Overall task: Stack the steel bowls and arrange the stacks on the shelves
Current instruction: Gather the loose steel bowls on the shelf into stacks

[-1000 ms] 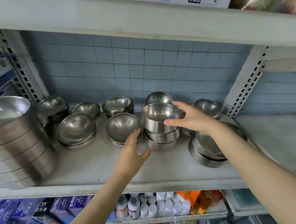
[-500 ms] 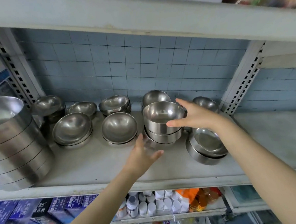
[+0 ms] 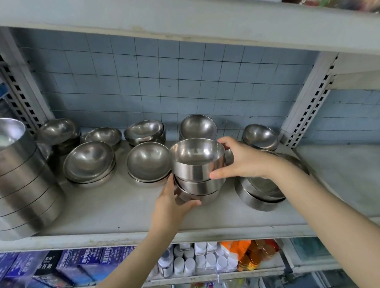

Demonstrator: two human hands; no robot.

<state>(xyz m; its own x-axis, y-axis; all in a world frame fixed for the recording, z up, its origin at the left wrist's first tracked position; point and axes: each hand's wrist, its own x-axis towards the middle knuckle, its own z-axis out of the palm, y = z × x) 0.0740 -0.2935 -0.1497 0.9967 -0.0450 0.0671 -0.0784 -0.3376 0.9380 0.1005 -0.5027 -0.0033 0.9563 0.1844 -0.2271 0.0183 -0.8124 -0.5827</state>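
Flanking the steel bowl stack (image 3: 198, 176) gripped by left hand (image 3: 170, 202) and right hand (image 3: 244, 160), shallow bowls (image 3: 147, 162) and tilted bowls (image 3: 255, 198) crowd the white shelf (image 3: 113, 211) before blue tiles (image 3: 159, 79).

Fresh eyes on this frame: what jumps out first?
The short stack of deep shiny steel bowls at the middle of the grey shelf, with the left hand gripping its base and the right hand gripping its top bowl. Next, the tall stack of wide steel basins at the shelf's left end.
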